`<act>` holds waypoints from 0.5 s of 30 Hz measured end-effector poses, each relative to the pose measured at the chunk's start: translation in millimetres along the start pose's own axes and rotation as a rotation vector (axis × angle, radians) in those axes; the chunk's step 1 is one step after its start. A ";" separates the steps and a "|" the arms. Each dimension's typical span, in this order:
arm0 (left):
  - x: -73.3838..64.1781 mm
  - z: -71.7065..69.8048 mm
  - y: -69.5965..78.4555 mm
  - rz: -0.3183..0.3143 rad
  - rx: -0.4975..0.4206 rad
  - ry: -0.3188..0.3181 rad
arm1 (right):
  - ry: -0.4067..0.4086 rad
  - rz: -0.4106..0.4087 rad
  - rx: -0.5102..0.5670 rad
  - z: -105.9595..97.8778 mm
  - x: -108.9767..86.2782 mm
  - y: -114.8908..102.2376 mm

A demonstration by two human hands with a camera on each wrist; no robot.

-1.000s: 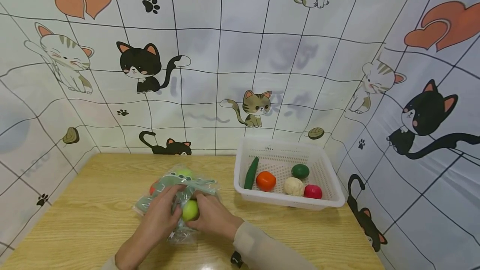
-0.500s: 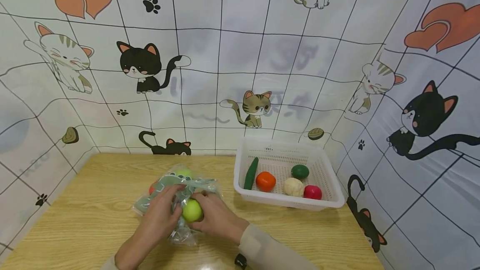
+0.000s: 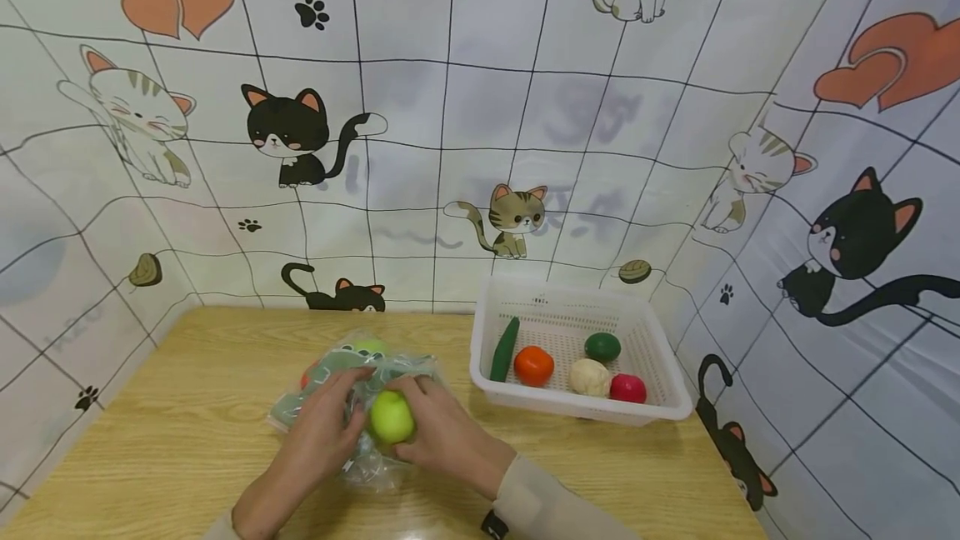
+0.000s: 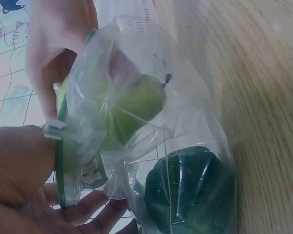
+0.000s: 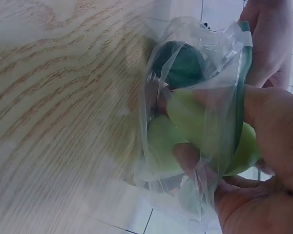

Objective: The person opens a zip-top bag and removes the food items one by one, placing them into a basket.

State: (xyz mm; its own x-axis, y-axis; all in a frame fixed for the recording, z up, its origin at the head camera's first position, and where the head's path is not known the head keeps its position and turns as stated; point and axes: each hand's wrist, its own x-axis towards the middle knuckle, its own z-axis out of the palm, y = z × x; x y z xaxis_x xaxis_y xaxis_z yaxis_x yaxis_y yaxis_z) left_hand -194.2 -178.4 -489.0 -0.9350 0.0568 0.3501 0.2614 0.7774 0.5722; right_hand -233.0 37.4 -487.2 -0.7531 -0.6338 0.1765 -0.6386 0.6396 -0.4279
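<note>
A clear zip bag (image 3: 322, 382) with a green seal lies on the wooden table, its mouth toward the person. My right hand (image 3: 453, 440) grips a yellow-green pear (image 3: 392, 417) that sits partly in the bag's mouth. In the left wrist view, the stem end of this pear (image 4: 141, 102) still shows behind the plastic. My left hand (image 3: 322, 419) holds the bag by its mouth, fingers along the green seal (image 4: 62, 156). Inside the bag are a dark green ribbed vegetable (image 4: 190, 190) and another light green piece (image 5: 161, 146). Something red shows at the bag's left side.
A white perforated basket (image 3: 585, 412) stands to the right, holding a cucumber (image 3: 505, 350), an orange-red tomato-like piece (image 3: 534, 366), a dark green oval piece (image 3: 602, 347), a cream-coloured piece (image 3: 589, 377) and a pink-red piece (image 3: 627, 388). A cat-print curtain encloses the table's back and sides.
My right hand has drawn the pear slightly rightward, and more of it shows at the bag's mouth. My left hand has kept its place on the bag.
</note>
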 end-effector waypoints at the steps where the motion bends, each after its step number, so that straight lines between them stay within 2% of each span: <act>1: -0.2 0.0 -0.1 0.002 -0.002 0.000 | 0.010 -0.007 0.008 -0.7 -1.0 0.0; 6: -2.0 0.6 -1.1 0.026 -0.015 0.014 | 0.060 -0.063 0.104 -4.6 -6.5 4.6; 11: -2.8 1.6 -2.3 0.052 -0.007 0.031 | 0.049 -0.075 0.328 -13.5 -10.8 11.3; 15: -2.5 2.4 -2.8 0.052 0.001 0.035 | 0.070 -0.100 0.445 -19.8 -11.8 14.8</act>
State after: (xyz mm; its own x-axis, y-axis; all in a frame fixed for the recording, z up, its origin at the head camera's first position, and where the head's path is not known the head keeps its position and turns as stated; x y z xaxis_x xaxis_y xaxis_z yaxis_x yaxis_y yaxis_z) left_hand -193.2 -179.2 -493.3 -0.9111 0.0754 0.4053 0.3095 0.7745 0.5517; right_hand -236.7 62.9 -478.1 -0.7100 -0.6421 0.2891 -0.5898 0.3180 -0.7423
